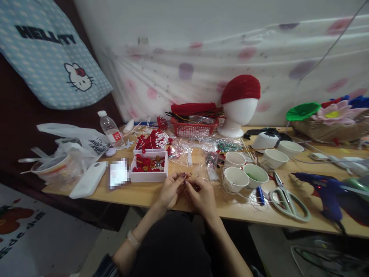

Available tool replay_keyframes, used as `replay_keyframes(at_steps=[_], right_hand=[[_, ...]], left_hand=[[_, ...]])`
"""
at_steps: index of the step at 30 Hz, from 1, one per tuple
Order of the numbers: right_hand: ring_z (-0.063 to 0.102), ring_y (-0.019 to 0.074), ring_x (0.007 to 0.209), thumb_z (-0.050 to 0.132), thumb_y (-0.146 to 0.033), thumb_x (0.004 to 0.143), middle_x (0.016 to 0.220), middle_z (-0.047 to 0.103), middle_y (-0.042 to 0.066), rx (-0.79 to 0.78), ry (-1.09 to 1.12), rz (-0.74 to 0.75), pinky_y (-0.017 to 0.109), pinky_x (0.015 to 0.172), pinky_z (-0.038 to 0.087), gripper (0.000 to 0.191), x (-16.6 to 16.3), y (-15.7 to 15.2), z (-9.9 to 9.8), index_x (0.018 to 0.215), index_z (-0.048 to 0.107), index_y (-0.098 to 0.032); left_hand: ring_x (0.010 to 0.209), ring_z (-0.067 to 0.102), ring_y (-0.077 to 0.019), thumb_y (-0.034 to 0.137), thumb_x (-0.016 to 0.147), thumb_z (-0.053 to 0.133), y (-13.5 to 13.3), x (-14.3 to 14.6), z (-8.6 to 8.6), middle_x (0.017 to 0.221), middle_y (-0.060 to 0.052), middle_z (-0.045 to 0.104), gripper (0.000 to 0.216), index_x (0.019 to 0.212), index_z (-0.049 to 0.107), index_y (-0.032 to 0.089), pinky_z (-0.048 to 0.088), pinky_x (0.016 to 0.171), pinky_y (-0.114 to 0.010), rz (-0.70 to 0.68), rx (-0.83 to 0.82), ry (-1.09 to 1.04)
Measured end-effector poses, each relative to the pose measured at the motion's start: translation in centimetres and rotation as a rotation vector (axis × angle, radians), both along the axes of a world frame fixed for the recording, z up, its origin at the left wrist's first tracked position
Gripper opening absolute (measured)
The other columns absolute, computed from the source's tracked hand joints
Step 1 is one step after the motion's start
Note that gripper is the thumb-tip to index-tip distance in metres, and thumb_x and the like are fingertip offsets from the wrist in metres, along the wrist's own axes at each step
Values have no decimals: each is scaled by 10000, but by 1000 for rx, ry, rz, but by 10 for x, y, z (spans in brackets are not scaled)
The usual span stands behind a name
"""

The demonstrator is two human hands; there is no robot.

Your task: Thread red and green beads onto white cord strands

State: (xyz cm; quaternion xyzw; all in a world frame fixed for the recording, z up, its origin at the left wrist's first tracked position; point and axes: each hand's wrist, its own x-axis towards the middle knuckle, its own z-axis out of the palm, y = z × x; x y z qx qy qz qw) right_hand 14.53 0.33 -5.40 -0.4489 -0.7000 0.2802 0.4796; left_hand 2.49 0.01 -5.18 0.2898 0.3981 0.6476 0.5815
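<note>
Over the table's front edge my left hand (172, 189) and my right hand (203, 194) meet, fingertips pinched close together. Something small and thin sits between them, too small to name. Just left of my left hand stands a white box (149, 177) holding red and gold ornaments. Behind it, another box carries red pieces and strung white beads (162, 138). Clear plastic packets (181, 150) lie beyond my fingers. To the right of my right hand are several paper cups (236, 180), one with green bits inside.
Scissors (288, 206), a blue lighter (260, 195) and a glue gun (323, 188) lie at right. At the back stand a red basket (194, 129) and a foam head (240, 111) in a red cap. A phone (88, 180), bottle (111, 130) and plastic-bagged bowl (54, 169) occupy the left.
</note>
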Motion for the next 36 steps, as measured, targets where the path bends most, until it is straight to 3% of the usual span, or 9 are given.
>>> replay_keyframes(at_steps=[4,9,16,23,36], right_hand=[[661,146,605,606,-229,879,728,759,47,-21,-1,-8,258,590,492,171,0,0,-2,841,749,-145],[603,113,567,624,-206,902,628,671,-22,-45,-22,-20,245,572,461,158,1,-2,-4,778,701,-146],[632,120,622,620,-190,905,719,723,-3,-38,4,27,256,611,479,132,1,-2,-8,824,716,-149],[657,122,639,614,-197,894,797,756,16,2,82,74,257,614,497,119,1,0,-14,886,725,-153],[658,142,613,610,-215,869,744,758,33,24,163,55,251,585,501,155,2,-1,-14,851,749,-149]], left_hand=[[777,668,-141,341,619,889,-4,1,-5,770,-26,725,297,754,705,152,518,761,-231,107,67,144],[818,676,-188,256,654,850,-10,3,-2,784,-46,731,160,722,738,164,525,772,-262,168,106,355],[785,668,-184,287,702,793,-8,3,-6,769,-45,722,139,731,726,169,524,743,-270,217,112,477],[782,666,-182,394,702,781,-1,-2,-17,776,-52,724,260,776,710,155,520,734,-279,237,129,477],[741,641,-135,391,631,867,-1,-2,-18,729,-23,703,323,750,709,136,485,705,-225,224,87,308]])
